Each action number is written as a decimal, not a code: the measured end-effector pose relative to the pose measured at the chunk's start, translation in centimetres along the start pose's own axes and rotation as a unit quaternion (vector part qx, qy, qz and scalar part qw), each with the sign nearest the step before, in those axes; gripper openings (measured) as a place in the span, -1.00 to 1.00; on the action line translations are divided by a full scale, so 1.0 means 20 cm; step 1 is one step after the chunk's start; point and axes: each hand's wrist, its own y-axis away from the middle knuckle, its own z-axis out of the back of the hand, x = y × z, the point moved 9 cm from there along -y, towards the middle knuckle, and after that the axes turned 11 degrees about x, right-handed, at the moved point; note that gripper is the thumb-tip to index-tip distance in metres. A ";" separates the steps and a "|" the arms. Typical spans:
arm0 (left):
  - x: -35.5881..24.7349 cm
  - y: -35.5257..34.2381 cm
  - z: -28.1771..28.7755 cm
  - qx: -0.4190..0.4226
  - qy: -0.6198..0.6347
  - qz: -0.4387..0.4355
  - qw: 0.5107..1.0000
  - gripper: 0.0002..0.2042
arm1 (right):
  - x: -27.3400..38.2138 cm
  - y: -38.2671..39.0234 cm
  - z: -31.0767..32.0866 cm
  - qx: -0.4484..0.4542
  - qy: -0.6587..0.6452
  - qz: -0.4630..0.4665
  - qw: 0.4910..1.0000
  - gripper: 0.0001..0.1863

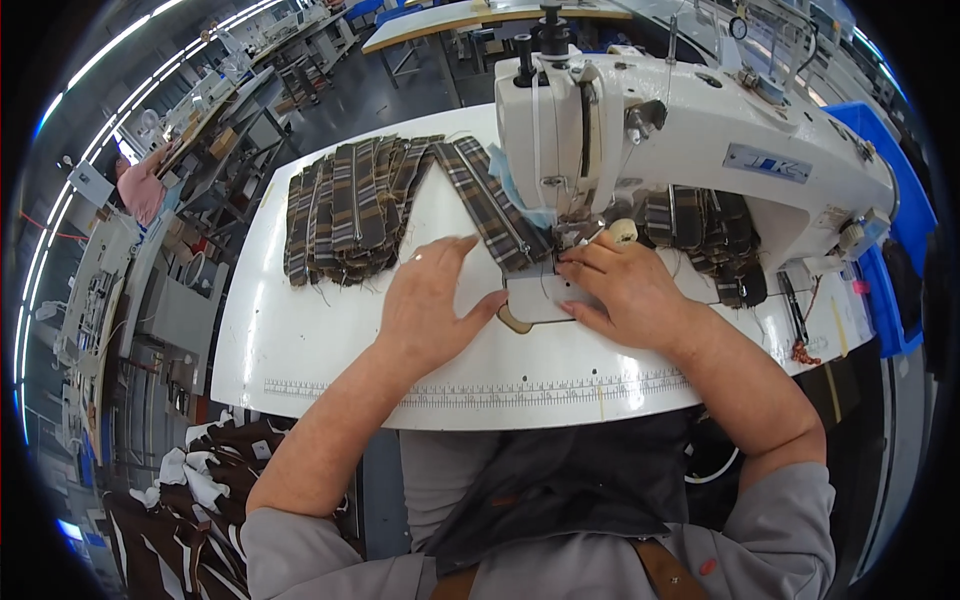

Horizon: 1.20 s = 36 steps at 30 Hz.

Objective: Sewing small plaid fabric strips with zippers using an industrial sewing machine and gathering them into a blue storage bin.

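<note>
A brown plaid fabric strip with a zipper [487, 203] lies slantwise on the white sewing table, its near end beside the presser foot [572, 232] of a white sewing machine [690, 125]. My left hand [425, 300] rests left of that end, thumb and fingers spread, holding nothing. Close by the needle, my right hand [632, 290] has its fingertips at the right side of the presser foot. Its thumb is apart from the curled fingers, and no held thing shows. A stack of similar plaid zipper pieces [350, 210] sits to the left.
More plaid pieces [705, 235] lie under the machine arm. Dark thread snips [795, 305] are at the right, near a blue bin [890, 240]. A printed ruler [480, 391] runs along the table's front edge. Brown and white cloth [200, 490] hangs at lower left. Another person [142, 185] sits far left.
</note>
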 end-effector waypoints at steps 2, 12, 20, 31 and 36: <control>-0.10 -0.07 -0.03 -0.052 0.006 -0.082 0.995 -0.41 | -0.01 0.00 0.01 -0.004 0.001 -0.004 1.000 -0.61; 0.10 -0.04 -0.05 0.079 0.048 0.011 0.996 -0.70 | -0.04 0.02 0.02 -0.023 -0.011 -0.009 1.000 -0.68; 0.27 0.54 0.17 0.082 0.083 0.124 0.985 -0.49 | -0.08 0.03 0.02 -0.034 0.012 -0.055 0.998 -0.73; -0.26 0.13 -0.13 0.228 0.190 -0.204 0.933 -0.87 | -0.03 0.01 0.02 -0.052 -0.055 0.008 0.997 -0.74; -0.29 -0.12 -0.25 0.218 0.265 -0.245 0.907 -0.76 | -0.02 0.01 -0.01 -0.033 -0.051 0.043 0.997 -0.66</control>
